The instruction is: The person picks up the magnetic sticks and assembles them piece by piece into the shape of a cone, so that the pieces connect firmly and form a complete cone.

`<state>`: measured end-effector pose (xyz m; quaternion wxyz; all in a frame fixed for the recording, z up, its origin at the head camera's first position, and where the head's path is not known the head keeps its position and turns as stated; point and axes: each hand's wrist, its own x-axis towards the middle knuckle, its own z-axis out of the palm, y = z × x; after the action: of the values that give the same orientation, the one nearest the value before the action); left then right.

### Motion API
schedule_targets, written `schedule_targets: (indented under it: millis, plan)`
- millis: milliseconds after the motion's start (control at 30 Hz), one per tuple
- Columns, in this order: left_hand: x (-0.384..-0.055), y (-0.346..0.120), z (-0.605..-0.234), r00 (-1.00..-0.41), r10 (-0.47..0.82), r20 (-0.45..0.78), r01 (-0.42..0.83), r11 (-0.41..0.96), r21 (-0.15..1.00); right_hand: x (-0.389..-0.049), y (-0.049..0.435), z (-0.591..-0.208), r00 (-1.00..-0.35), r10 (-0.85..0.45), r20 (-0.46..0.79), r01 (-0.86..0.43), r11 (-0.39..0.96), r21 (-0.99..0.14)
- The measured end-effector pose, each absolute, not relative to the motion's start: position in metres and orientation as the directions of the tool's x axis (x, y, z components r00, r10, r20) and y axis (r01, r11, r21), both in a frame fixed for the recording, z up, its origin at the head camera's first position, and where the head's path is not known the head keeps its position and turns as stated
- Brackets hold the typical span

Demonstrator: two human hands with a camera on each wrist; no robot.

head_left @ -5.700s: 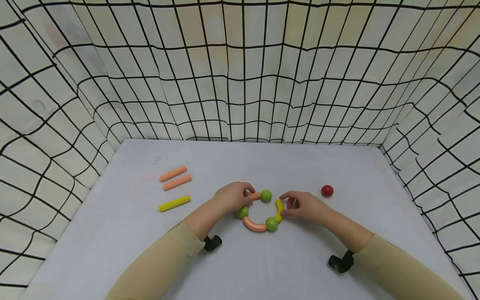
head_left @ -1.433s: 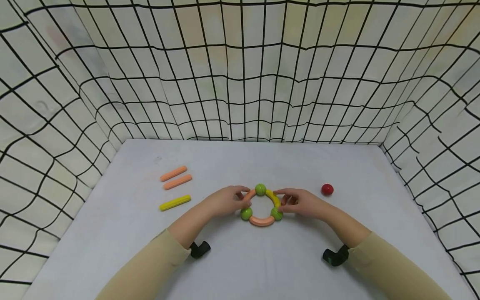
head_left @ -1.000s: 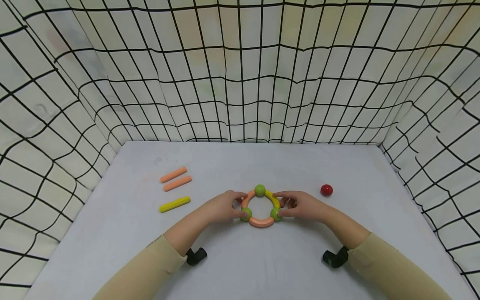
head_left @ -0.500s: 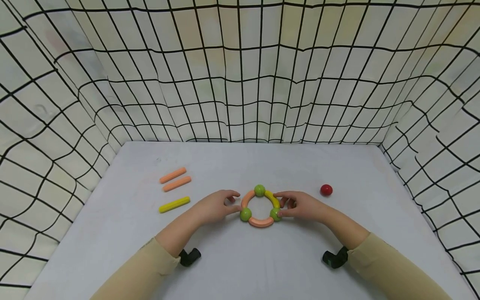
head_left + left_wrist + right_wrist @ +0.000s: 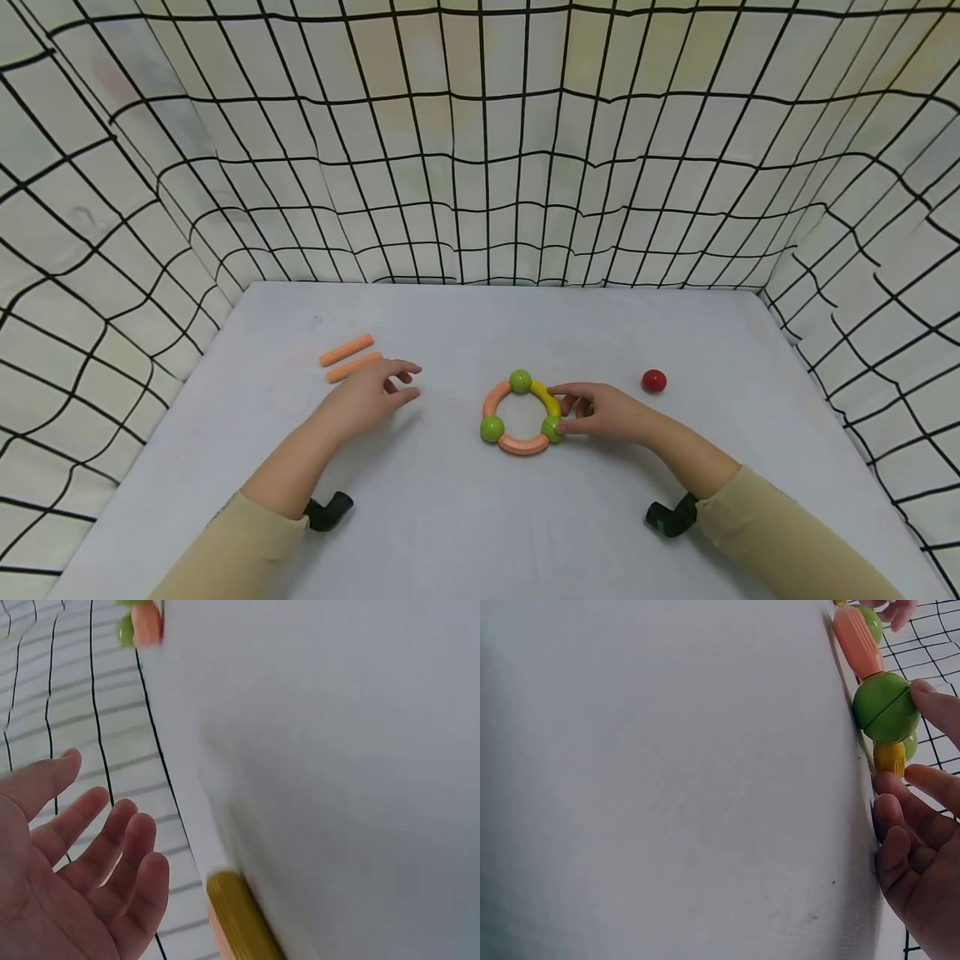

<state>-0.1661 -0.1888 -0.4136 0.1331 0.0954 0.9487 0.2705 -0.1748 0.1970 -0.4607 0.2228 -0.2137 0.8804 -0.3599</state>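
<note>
A closed ring lies flat at the table's middle. Green balls (image 5: 492, 429) join two curved orange bars (image 5: 522, 446) and one curved yellow bar (image 5: 545, 398) in it. My right hand (image 5: 611, 412) holds the ring's right side. Its thumb is on the near-right green ball (image 5: 886, 707), its forefinger by the yellow bar's far end. My left hand (image 5: 365, 397) hovers to the left with loosely bent fingers and nothing in them. Beneath it the straight yellow rod (image 5: 244, 919) is hidden from the head view, and it partly covers one straight orange rod (image 5: 354, 367).
Another straight orange rod (image 5: 346, 350) lies just behind the first. A red ball (image 5: 654, 382) sits to the right, beyond my right hand. Black netting (image 5: 487, 167) over white walls encloses the white table (image 5: 480, 533) at the back and sides.
The chain of bars and balls has been closed into a ring. My left hand has let go of it and moved left over the straight rods. My right hand stays at the ring.
</note>
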Motion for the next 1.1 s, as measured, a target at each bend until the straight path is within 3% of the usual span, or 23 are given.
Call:
schedule_targets:
  millis: [400, 1100]
  plan:
    - [-0.165, -0.242, -0.409, -0.954, 0.219, -0.203, 0.092, 0.863, 0.497, -0.174, 0.198, -0.457, -0.806, -0.544, -0.233, -0.223, 0.644, -0.732]
    - [-0.165, -0.248, -0.430, -0.939, 0.257, -0.227, 0.175, 0.929, 0.327, -0.175, 0.200, -0.460, -0.807, -0.537, -0.247, -0.205, 0.647, -0.735]
